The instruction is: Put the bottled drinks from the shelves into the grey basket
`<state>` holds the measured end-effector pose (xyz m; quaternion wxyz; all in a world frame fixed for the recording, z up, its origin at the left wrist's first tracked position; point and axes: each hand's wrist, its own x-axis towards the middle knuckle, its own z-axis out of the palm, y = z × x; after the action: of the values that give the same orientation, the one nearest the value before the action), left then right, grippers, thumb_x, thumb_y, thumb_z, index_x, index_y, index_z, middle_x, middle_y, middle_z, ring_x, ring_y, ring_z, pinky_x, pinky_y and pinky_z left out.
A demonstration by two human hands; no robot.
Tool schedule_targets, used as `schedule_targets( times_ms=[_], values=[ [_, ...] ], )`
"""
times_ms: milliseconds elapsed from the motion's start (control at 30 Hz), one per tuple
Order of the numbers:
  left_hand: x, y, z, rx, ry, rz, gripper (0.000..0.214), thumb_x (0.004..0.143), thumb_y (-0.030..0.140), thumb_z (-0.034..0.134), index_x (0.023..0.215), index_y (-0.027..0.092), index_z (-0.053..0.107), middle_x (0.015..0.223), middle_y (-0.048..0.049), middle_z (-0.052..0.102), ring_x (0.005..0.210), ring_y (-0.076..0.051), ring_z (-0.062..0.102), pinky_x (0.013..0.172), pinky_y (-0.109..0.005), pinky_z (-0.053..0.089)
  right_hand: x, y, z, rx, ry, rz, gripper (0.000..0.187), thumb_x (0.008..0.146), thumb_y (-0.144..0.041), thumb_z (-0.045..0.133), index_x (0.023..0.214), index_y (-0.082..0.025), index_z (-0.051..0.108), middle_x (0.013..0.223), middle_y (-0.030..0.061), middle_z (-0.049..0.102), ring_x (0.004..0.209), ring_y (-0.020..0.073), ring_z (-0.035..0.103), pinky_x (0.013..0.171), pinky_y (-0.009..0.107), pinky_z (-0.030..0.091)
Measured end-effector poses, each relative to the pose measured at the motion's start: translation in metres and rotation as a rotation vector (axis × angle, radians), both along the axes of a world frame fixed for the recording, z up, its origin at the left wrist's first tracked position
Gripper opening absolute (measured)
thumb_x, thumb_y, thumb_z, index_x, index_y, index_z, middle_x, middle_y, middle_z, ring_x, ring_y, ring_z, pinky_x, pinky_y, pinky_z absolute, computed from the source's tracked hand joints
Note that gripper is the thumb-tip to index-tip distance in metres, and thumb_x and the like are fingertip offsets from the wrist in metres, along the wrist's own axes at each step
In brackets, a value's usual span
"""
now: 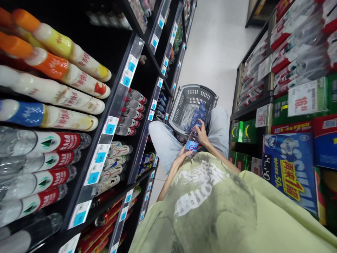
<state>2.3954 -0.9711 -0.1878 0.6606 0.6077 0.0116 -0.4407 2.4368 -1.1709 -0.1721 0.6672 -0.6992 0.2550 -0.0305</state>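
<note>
A clear water bottle (pixel 191 145) with a pink and blue label is held close to my shirt. My right hand (pixel 201 132) grips it near the cap end, fingers wrapped round. Lower down, my left hand (pixel 181 157) closes on the bottle's other end beside the label; part of that hand is hidden by the bottle and shirt. Just beyond my hands, between my knees, stands a grey shopping basket (pixel 180 111). Several bottles with blue caps (pixel 197 111) stand together in its near right part.
Shelves of drink bottles (pixel 56 88) rise close on my left, with price tags (pixel 100 157) along their edges. To the right are stacked drink packs (pixel 297 42) and a blue carton (pixel 291 168). A pale floor (pixel 210 45) runs ahead between them.
</note>
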Motion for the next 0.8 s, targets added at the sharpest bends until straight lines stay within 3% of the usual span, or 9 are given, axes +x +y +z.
schedule_targets(
  times_ms=[133, 233, 333, 433, 533, 600, 700, 733, 800],
  values=[
    [0.001, 0.006, 0.014, -0.069, 0.059, 0.03, 0.073, 0.062, 0.061, 0.086, 0.125, 0.027, 0.072, 0.108, -0.0093, 0.081, 0.105, -0.037, 0.074, 0.097, -0.05, 0.056, 0.005, -0.021, 0.019, -0.177, 0.013, 0.126, 0.038, 0.093, -0.063, 0.062, 0.095, -0.025, 0.068, 0.093, 0.0027, 0.071, 0.087, 0.0228, 0.063, 0.091, 0.036, 0.054],
    [0.004, 0.008, 0.029, -0.142, 0.072, 0.0, 0.069, 0.061, 0.05, 0.089, 0.125, 0.03, 0.076, 0.112, -0.0072, 0.081, 0.112, -0.037, 0.073, 0.101, -0.049, 0.054, 0.01, -0.05, 0.038, -0.267, 0.008, 0.403, 0.044, 0.094, -0.064, 0.062, 0.077, -0.023, 0.063, 0.077, 0.0005, 0.065, 0.077, 0.0205, 0.059, 0.082, 0.033, 0.051],
    [0.008, 0.004, 0.04, -0.172, 0.08, -0.05, 0.071, 0.059, 0.043, 0.092, 0.127, 0.027, 0.077, 0.12, -0.0075, 0.081, 0.115, -0.036, 0.073, 0.104, -0.048, 0.054, 0.011, -0.077, 0.053, -0.25, 0.02, 0.639, 0.05, 0.093, -0.069, 0.062, 0.072, -0.024, 0.057, 0.069, -0.0011, 0.06, 0.071, 0.0186, 0.054, 0.074, 0.032, 0.046],
    [0.01, -0.001, 0.046, -0.067, -0.021, -0.062, 0.074, 0.063, 0.039, 0.094, 0.133, 0.027, 0.076, 0.134, -0.0085, 0.078, 0.121, -0.035, 0.073, 0.107, -0.047, 0.055, 0.007, -0.095, 0.06, -0.253, 0.034, 0.63, 0.053, 0.091, -0.072, 0.063, 0.07, -0.026, 0.05, 0.066, -0.0018, 0.055, 0.067, 0.0181, 0.052, 0.069, 0.032, 0.046],
    [0.023, 0.0, 0.052, 0.097, -0.273, 0.056, 0.057, 0.071, 0.037, 0.091, 0.126, 0.027, 0.079, 0.13, -0.0087, 0.079, 0.119, -0.033, 0.073, 0.108, -0.047, 0.057, 0.003, -0.108, 0.059, -0.281, 0.101, 0.535, 0.048, 0.093, -0.069, 0.059, 0.074, -0.027, 0.046, 0.064, -0.0026, 0.051, 0.055, 0.018, 0.051, 0.059, 0.034, 0.045],
    [0.048, 0.009, 0.057, 0.187, -0.463, 0.198, 0.038, 0.077, 0.036, 0.086, 0.114, 0.026, 0.083, 0.119, -0.0079, 0.081, 0.115, -0.032, 0.073, 0.112, -0.048, 0.054, 0.007, -0.117, 0.057, -0.342, 0.157, 0.462, 0.043, 0.094, -0.067, 0.057, 0.078, -0.028, 0.045, 0.065, -0.0027, 0.051, 0.049, 0.0189, 0.051, 0.053, 0.035, 0.043],
    [0.108, 0.039, 0.061, 0.263, -0.687, 0.33, 0.032, 0.078, 0.036, 0.083, 0.108, 0.025, 0.083, 0.113, -0.0047, 0.08, 0.117, -0.031, 0.069, 0.123, -0.051, 0.045, 0.027, -0.131, 0.054, -0.534, 0.186, 0.354, 0.039, 0.093, -0.064, 0.056, 0.08, -0.029, 0.044, 0.065, -0.0017, 0.054, 0.05, 0.0212, 0.056, 0.056, 0.035, 0.045],
    [0.13, 0.05, 0.059, 0.304, -0.755, 0.303, 0.034, 0.078, 0.036, 0.081, 0.11, 0.023, 0.082, 0.113, -0.0049, 0.079, 0.118, -0.031, 0.068, 0.123, -0.052, 0.044, 0.037, -0.136, 0.053, -0.607, 0.184, 0.336, 0.039, 0.093, -0.063, 0.055, 0.08, -0.029, 0.044, 0.064, -0.0017, 0.054, 0.052, 0.0217, 0.057, 0.058, 0.035, 0.045],
    [0.172, 0.069, 0.052, 0.439, -0.895, 0.11, 0.034, 0.082, 0.037, 0.071, 0.11, 0.02, 0.08, 0.116, -0.0073, 0.079, 0.119, -0.031, 0.067, 0.12, -0.052, 0.044, 0.063, -0.143, 0.052, -0.746, 0.169, 0.353, 0.038, 0.095, -0.063, 0.054, 0.081, -0.028, 0.045, 0.061, -0.0023, 0.053, 0.058, 0.0224, 0.058, 0.064, 0.034, 0.046]
  ],
)
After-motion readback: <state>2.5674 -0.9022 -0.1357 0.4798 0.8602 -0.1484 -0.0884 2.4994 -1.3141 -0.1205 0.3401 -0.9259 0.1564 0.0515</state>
